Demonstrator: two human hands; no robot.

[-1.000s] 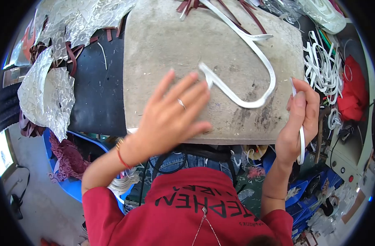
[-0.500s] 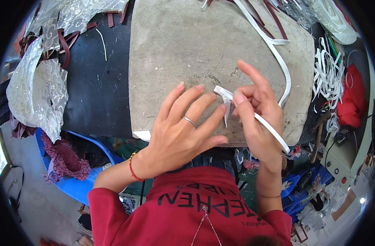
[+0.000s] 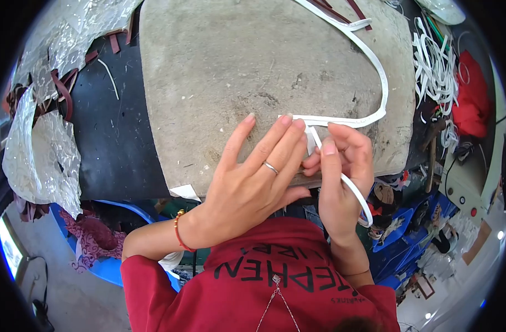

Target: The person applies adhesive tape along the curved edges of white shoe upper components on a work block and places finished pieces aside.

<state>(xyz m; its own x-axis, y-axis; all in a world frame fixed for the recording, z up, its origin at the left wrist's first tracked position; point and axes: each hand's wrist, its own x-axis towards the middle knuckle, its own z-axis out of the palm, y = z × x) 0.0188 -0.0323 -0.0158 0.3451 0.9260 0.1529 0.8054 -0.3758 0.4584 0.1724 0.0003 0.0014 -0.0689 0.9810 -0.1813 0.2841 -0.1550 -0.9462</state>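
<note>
My left hand [image 3: 256,171] lies nearly flat over the grey-beige work surface, fingers stretched out. Its middle fingertips rest on the end of a long white strip [image 3: 383,83], which curves round from the top and has a short side tab. In a pinch between thumb and fingers, my right hand [image 3: 344,180] has a narrow white strip [image 3: 357,196] whose tail hangs beside the wrist. Close by the left fingertips, a small flat white piece [image 3: 310,143] shows between the hands, partly hidden by the fingers.
Clear patterned plastic sheets [image 3: 40,157] and maroon scraps [image 3: 65,94] lie on the black mat [image 3: 117,144] at left. At right hang a bundle of narrow white strips [image 3: 433,72] and a red cloth [image 3: 470,99]. A blue chair [image 3: 101,271] stands below left.
The view has shifted over the bench. The long white strip's lower end now runs leftward under my left fingertips. My right hand still pinches the narrow strip, with its tail lower.
</note>
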